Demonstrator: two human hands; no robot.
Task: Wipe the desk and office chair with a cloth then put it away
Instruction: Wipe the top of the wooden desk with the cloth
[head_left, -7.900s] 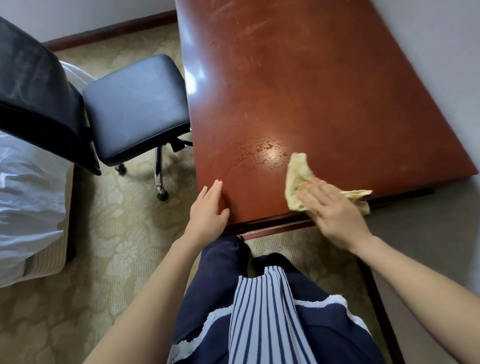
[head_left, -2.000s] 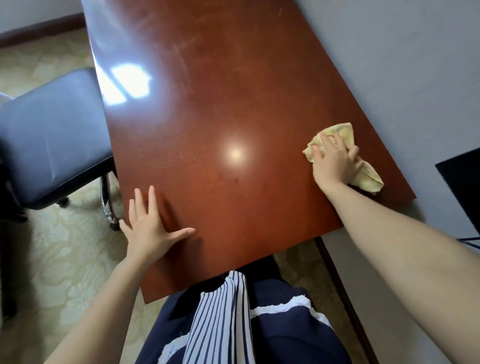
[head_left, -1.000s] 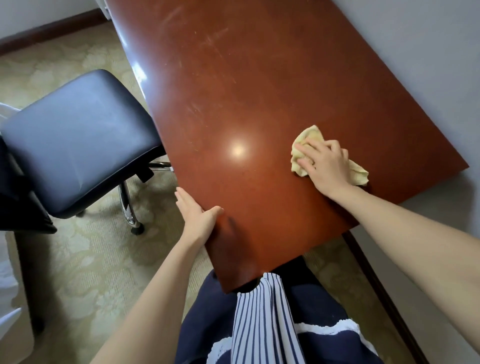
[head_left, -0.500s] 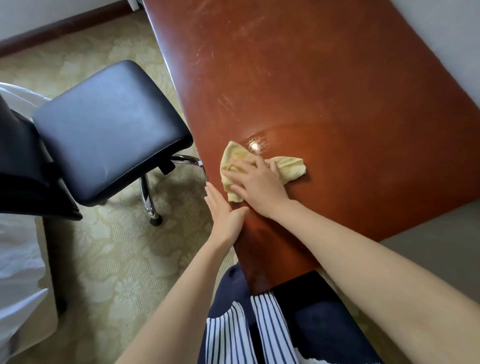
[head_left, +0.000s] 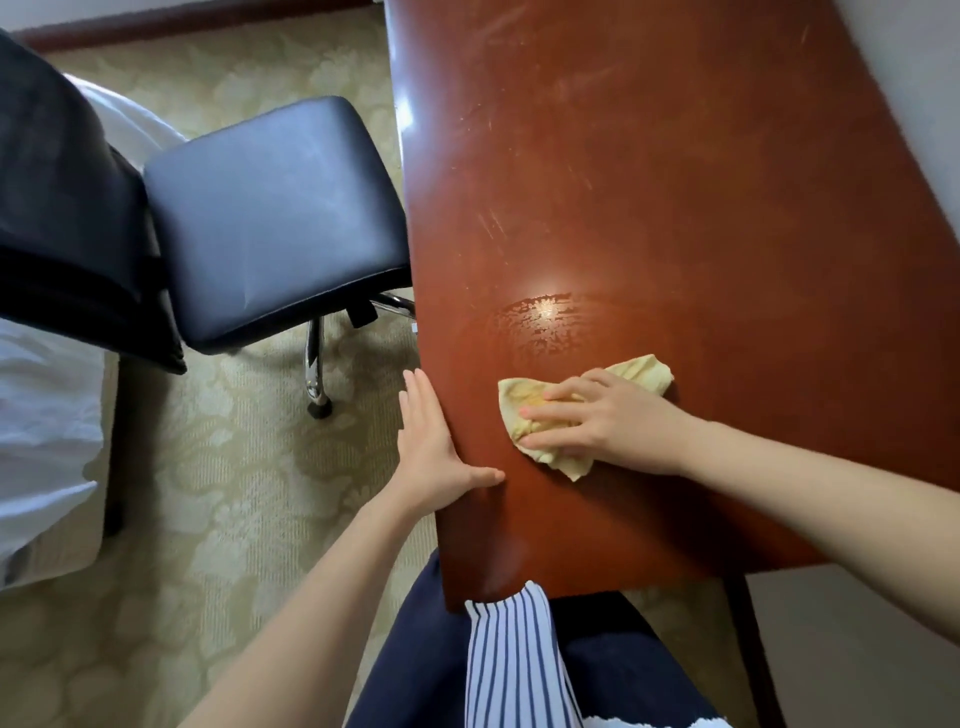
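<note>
The right hand (head_left: 605, 421) is laid flat on the yellow cloth (head_left: 550, 415), fingers straight and spread, and the cloth is pressed onto the counter (head_left: 675, 208) near its left edge, toward the near end. The left hand (head_left: 431, 441) is rested open on that left edge, fingers straight along the rim and thumb lying on the top, so the body is braced there; nothing is held in it.

Compared with half a second earlier, the cloth has been drawn away from the left edge and a little nearer the near end, and a damp, broken sheen (head_left: 540, 317) has been left just beyond it. A second earlier the cloth was being worked toward the right side. From this it is judged that the near end is being covered in sideways passes, that the far stretch of the counter is yet to be wiped, and that the office chair (head_left: 270, 218) is untouched.

Open wood is offered to the right and far ahead of the cloth; the wall closes off the right edge. Little room is left between the two hands. The chair stands just beside the left edge on the carpet (head_left: 218, 467), with a bed (head_left: 41, 415) beyond it.
</note>
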